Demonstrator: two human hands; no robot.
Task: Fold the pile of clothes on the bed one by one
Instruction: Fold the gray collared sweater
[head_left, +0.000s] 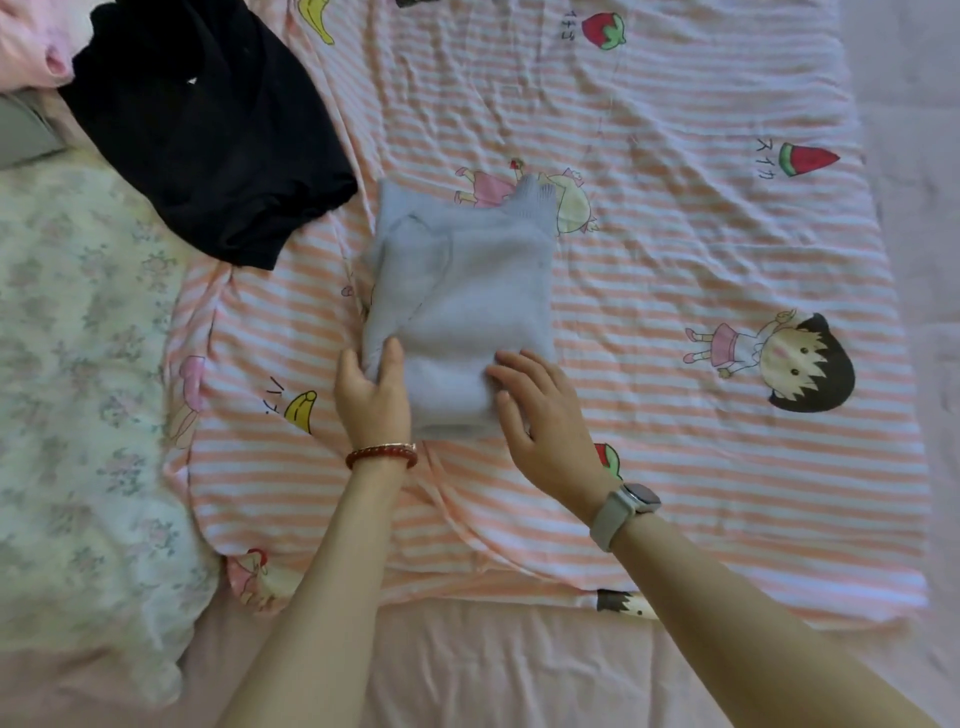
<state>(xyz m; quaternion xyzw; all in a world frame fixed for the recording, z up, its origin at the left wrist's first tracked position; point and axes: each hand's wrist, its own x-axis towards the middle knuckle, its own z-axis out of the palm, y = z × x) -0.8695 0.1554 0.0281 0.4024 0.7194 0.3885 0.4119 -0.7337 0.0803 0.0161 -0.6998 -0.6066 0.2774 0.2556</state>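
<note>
A pale blue knitted sweater (467, 291) lies folded into a compact rectangle on the pink-striped cartoon blanket (675, 249). My left hand (371, 395) grips the sweater's near left corner, thumb on top and fingers tucked at its side. My right hand (540, 410) rests with straight fingers on the sweater's near right edge. A black garment (208, 124) lies crumpled at the upper left, apart from the sweater.
A pink garment (31, 47) sits in the top left corner beside the black one. A floral quilt (78, 389) covers the left side. The plain pink sheet (467, 665) shows along the near edge and at the right.
</note>
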